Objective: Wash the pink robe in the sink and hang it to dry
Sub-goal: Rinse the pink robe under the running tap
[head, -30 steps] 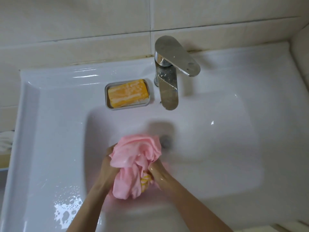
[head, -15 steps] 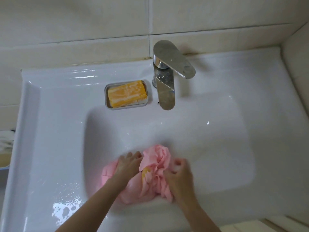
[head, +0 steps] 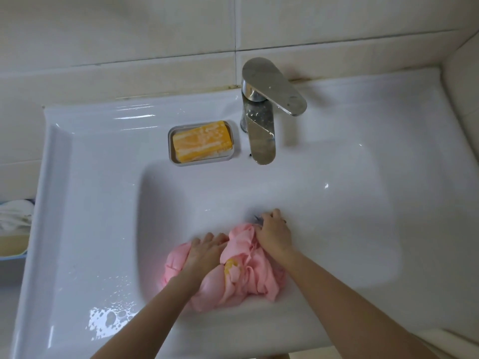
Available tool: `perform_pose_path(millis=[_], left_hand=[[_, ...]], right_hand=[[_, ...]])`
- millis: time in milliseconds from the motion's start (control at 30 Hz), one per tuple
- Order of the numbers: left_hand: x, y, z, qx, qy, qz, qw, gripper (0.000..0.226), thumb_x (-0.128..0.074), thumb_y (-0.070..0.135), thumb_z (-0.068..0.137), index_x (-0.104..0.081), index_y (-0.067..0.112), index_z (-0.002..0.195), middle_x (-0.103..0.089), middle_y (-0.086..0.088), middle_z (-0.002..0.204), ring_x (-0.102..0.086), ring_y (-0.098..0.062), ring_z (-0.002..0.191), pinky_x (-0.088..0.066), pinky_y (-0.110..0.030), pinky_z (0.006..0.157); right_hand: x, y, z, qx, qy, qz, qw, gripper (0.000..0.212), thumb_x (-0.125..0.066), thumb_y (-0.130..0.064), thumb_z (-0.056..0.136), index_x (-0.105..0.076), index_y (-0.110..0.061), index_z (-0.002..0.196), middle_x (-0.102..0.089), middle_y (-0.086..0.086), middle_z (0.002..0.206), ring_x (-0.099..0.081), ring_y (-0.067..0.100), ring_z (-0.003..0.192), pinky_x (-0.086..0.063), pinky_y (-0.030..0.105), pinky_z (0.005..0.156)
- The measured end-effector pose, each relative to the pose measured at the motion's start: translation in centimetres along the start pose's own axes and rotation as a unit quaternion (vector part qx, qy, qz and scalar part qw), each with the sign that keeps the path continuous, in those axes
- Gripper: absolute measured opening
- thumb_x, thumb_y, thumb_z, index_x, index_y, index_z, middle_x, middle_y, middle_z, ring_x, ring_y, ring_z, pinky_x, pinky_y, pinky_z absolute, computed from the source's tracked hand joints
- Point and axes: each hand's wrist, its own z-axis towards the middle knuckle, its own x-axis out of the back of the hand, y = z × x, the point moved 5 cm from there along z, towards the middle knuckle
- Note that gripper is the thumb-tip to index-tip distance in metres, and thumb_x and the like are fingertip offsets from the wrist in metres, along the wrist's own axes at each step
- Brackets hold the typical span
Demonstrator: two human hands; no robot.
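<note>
L hand (head: 204, 251) palm down, fingers (head: 207, 238) straight, pressing pink robe (head: 248, 270). R hand (head: 273, 233) just right of those fingers, knuckles up, curled; grip unclear.

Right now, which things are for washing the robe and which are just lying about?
For the job: pink robe, sink, left hand, right hand, soap, tap.
Just lying about: blue tray, white cloth in it.

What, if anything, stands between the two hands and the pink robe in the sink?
Nothing visible does. The left hand presses flat on the pink robe in the sink, and the curled right hand touches its upper edge.
</note>
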Motion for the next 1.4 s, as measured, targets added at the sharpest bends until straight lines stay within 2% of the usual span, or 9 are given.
perform_pose_path(millis=[133,300,400,567,667,900,1067,1200,1400], left_hand=[[0.2,-0.1,0.0,-0.017,-0.001,-0.02,1.0,0.107,0.009,0.058,0.048,-0.037,0.029,0.141,-0.037,0.004,0.143,-0.037,-0.021,0.123,-0.03,-0.034,0.091],[1.2,-0.2,-0.5,-0.027,-0.022,-0.06,0.998,0.107,0.002,0.065,0.051,-0.036,0.02,0.14,-0.039,0.001,0.144,-0.038,-0.017,0.129,-0.03,-0.031,0.097],[1.8,-1.6,-2.0,-0.016,0.015,-0.093,0.995,0.08,-0.032,0.072,0.074,-0.029,0.027,0.139,-0.046,0.005,0.139,-0.039,-0.018,0.131,-0.025,-0.036,0.102],[1.8,-3.8,-5.3,-0.093,-0.112,-0.288,0.947,0.126,-0.05,0.094,0.04,0.003,0.046,0.144,0.002,0.01,0.157,0.004,-0.014,0.145,-0.01,-0.041,0.117],[0.5,-2.1,-5.2,-0.063,-0.076,-0.181,0.978,0.143,-0.061,0.084,0.033,0.012,0.039,0.147,0.006,0.011,0.156,-0.002,-0.018,0.143,-0.012,-0.036,0.116],[-1.3,-0.3,-1.9,-0.006,0.117,-0.145,0.982,0.087,-0.033,0.067,0.064,-0.026,0.03,0.143,-0.041,0.002,0.133,-0.04,-0.023,0.122,-0.033,-0.035,0.105],[-1.9,-1.1,-1.2,0.076,0.154,-0.19,0.967,0.054,-0.05,0.048,0.076,-0.042,0.032,0.127,-0.052,0.009,0.119,-0.05,-0.015,0.115,-0.041,-0.036,0.096],[-1.6,-1.3,-1.2,0.101,0.154,-0.19,0.964,0.049,-0.051,0.031,0.082,-0.04,0.023,0.13,-0.055,0.004,0.121,-0.055,-0.02,0.112,-0.041,-0.035,0.091],[-1.0,-1.4,-0.8,0.138,0.134,-0.178,0.965,0.057,-0.035,0.048,0.085,-0.037,0.024,0.137,-0.06,-0.003,0.124,-0.057,-0.029,0.112,-0.042,-0.036,0.089]], right_hand=[[1.6,0.4,-1.6,-0.054,0.056,0.134,0.988,0.04,-0.05,-0.039,0.094,-0.052,-0.026,0.131,-0.046,0.01,0.131,-0.049,0.03,0.119,-0.039,0.033,0.096],[-1.4,-2.8,-6.4,0.003,-0.136,0.116,0.984,0.062,-0.041,-0.073,0.082,-0.031,-0.051,0.139,-0.027,-0.002,0.15,-0.034,0.027,0.135,-0.026,0.04,0.11],[-1.3,-2.7,-7.9,0.02,-0.153,0.022,0.988,0.073,-0.031,-0.082,0.07,-0.037,-0.048,0.134,-0.036,-0.003,0.144,-0.038,0.029,0.128,-0.029,0.042,0.107],[-1.2,-1.9,-7.6,0.061,-0.237,0.05,0.968,0.098,-0.047,-0.088,0.054,-0.034,-0.041,0.139,-0.037,0.004,0.144,-0.036,0.029,0.131,-0.029,0.045,0.11],[-1.8,-2.2,-7.9,0.072,-0.226,0.093,0.967,0.102,-0.055,-0.084,0.048,-0.033,-0.043,0.138,-0.04,0.003,0.139,-0.039,0.027,0.127,-0.034,0.043,0.107],[-2.5,-4.0,-7.6,0.019,-0.093,0.101,0.99,0.056,-0.055,-0.061,0.079,-0.049,-0.026,0.122,-0.049,0.006,0.119,-0.053,0.031,0.111,-0.042,0.037,0.093],[-3.3,-4.2,-6.9,-0.007,-0.068,0.098,0.993,0.055,-0.042,-0.068,0.085,-0.053,-0.026,0.118,-0.054,0.006,0.115,-0.057,0.031,0.105,-0.042,0.038,0.089],[-3.3,-4.1,-6.2,0.023,-0.07,0.078,0.994,0.043,-0.049,-0.05,0.089,-0.054,-0.019,0.118,-0.058,0.007,0.115,-0.057,0.03,0.106,-0.044,0.035,0.088],[-3.4,-4.1,-5.2,0.009,-0.075,0.032,0.997,0.041,-0.044,-0.044,0.091,-0.058,-0.015,0.116,-0.065,0.01,0.113,-0.059,0.03,0.105,-0.044,0.033,0.087]])
